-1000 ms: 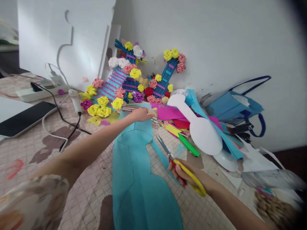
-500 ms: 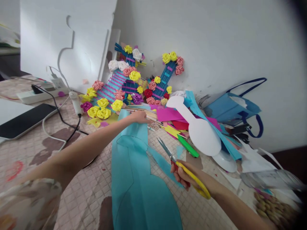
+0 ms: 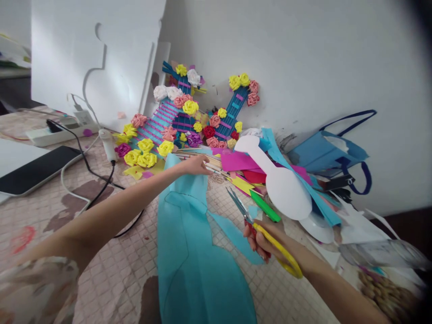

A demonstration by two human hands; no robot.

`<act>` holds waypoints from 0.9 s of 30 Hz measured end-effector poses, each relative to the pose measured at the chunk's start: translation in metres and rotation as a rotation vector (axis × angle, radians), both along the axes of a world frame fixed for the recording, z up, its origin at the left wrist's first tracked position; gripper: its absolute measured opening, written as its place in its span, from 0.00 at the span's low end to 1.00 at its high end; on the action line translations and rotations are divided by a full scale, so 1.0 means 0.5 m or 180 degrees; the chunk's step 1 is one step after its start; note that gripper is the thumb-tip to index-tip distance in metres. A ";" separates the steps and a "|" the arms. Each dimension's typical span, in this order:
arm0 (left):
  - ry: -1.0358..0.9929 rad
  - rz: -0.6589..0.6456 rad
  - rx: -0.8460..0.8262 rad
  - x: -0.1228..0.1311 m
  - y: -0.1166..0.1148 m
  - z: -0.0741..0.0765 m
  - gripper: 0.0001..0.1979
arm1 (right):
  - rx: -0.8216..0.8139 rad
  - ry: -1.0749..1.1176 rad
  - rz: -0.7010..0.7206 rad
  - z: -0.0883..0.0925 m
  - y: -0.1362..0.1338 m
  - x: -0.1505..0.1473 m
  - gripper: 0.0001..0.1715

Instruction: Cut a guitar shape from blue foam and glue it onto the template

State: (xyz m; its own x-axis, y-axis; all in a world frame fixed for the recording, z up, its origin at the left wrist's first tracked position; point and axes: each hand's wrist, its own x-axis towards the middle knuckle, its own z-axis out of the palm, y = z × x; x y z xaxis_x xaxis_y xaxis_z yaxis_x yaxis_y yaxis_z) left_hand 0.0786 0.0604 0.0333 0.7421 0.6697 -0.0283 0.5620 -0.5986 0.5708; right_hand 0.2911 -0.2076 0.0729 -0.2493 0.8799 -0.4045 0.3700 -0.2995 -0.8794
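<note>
Over a bundle of thin wooden sticks (image 3: 221,163), my left hand (image 3: 196,165) is closed, its fingers pinching a slim white pen-like stick (image 3: 209,167). My right hand (image 3: 261,240) grips scissors (image 3: 241,204) with yellow and red handles; their blades point up and left, slightly apart, touching no paper. Between my arms lies a long sheet of turquoise paper (image 3: 202,270) with a curved outline drawn on it. Its right side is cut to a curve. A narrow turquoise offcut (image 3: 236,236) rests beside it, partly behind my right hand.
Guitar-shaped crafts with paper flowers (image 3: 158,121) lean by the wall. To the right are a white spoon-shaped cutout (image 3: 286,189), a green marker (image 3: 265,206), coloured paper (image 3: 239,162), a blue bag (image 3: 327,146) and peanuts (image 3: 381,288). At left are cables, a power strip (image 3: 54,135) and a black-and-white device (image 3: 40,168).
My left hand has lifted slightly, and the white pen-like stick that lay below it is now at its fingers. My right hand and the scissors have shifted a little right.
</note>
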 end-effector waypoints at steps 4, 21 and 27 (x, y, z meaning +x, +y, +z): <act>0.0282 -0.0084 -0.0080 -0.007 0.012 0.017 0.35 | -0.0157 -0.0015 -0.0093 0.041 -0.003 -0.021 0.32; -0.1637 -0.0724 -0.0281 -0.069 0.014 0.033 0.14 | -0.0489 -0.0318 0.0241 -0.050 -0.004 0.006 0.22; -0.1533 -0.0460 -0.0178 -0.068 0.015 0.016 0.24 | -0.0384 -0.1026 0.0237 -0.045 0.010 0.006 0.23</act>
